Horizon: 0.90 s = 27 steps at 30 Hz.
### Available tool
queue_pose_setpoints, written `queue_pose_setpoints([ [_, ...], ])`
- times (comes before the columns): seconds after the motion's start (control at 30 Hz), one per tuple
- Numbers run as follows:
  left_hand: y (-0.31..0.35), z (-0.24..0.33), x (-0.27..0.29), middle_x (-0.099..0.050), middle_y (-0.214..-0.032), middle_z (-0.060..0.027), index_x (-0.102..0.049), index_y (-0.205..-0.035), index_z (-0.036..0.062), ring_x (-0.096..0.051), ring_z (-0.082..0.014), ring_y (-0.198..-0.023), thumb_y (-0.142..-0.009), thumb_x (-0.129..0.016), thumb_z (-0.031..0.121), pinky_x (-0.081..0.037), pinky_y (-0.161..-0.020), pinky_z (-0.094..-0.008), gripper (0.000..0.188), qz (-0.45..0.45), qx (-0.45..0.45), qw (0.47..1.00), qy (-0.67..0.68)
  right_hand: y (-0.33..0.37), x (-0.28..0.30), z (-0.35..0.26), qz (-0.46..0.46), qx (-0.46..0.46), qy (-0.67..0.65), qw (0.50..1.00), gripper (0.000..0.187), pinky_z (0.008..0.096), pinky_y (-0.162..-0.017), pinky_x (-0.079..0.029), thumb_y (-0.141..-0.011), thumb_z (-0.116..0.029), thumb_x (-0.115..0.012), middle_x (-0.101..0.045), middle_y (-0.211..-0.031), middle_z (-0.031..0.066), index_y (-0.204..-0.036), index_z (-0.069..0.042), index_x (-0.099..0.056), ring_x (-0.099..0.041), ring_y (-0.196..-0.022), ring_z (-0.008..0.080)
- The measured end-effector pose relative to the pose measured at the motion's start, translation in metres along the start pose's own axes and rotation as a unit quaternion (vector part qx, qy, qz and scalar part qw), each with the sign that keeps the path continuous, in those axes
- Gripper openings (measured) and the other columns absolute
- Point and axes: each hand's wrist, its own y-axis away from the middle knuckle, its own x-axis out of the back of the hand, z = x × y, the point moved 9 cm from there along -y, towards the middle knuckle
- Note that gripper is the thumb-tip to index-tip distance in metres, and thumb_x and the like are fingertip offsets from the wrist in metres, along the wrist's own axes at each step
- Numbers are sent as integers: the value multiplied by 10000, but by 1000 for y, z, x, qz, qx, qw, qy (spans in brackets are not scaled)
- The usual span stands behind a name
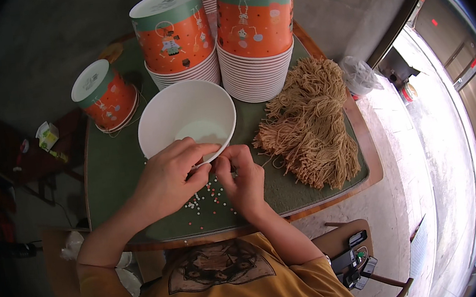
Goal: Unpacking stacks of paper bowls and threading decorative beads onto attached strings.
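Observation:
In front of me a round paper bucket point(179, 114) is tipped so that its white inside and open mouth face me. My left hand point(173, 170) is closed over its near rim, fingers inside and thumb outside. Just right of it, my right hand point(244, 177) is in a pinch against the outside of the same rim. Whatever those fingertips may hold is hidden. Small white and orange paper dots point(211, 195) lie scattered on the green tabletop point(114, 184) below the bucket.
Two tall stacks of upside-down orange and green paper buckets point(177, 42) stand behind. A single bucket with a string handle point(108, 98) leans at the left. A bundle of tan cords point(313, 123) covers the right side. A wooden chair point(340, 242) holds small items.

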Motion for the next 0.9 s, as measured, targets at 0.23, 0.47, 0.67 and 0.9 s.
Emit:
queue_pose_setpoints([
  [0.23,-5,-8,-3,-617,-916,-100,-627,-1124,73,-621,-275,-833,-884,-575,88,-505,-728,-366,246,-22,13,998,57,-2,0,-4,-7,13,26,1000,170,324,-520,-503,-877,-89,-643,-625,-678,87,-961,-60,-497,-640,-559,231],
  [0.47,-25,-40,-25,-632,-856,-60,-588,-1028,18,-588,-134,-789,-950,-531,107,-478,-712,-297,132,-181,126,959,179,-2,-2,-4,-27,1,10,1000,166,338,-519,-502,-882,-76,-631,-633,-690,85,-959,-51,-486,-650,-579,250],
  [0.67,-31,-34,-32,-601,-822,-98,-525,-938,16,-573,-197,-736,-954,-517,144,-462,-682,-332,130,-192,105,966,138,-1,-2,0,-63,-50,-6,997,155,354,-527,-505,-901,-91,-614,-636,-682,81,-965,-59,-476,-654,-579,264],
  [0.9,-32,-35,-2,-535,-847,-58,-494,-937,29,-529,-147,-801,-962,-506,84,-449,-756,-292,62,-46,55,987,144,-10,27,-6,-33,-32,48,998,124,358,-536,-502,-933,-122,-579,-636,-716,105,-1031,-97,-509,-654,-600,283],
])
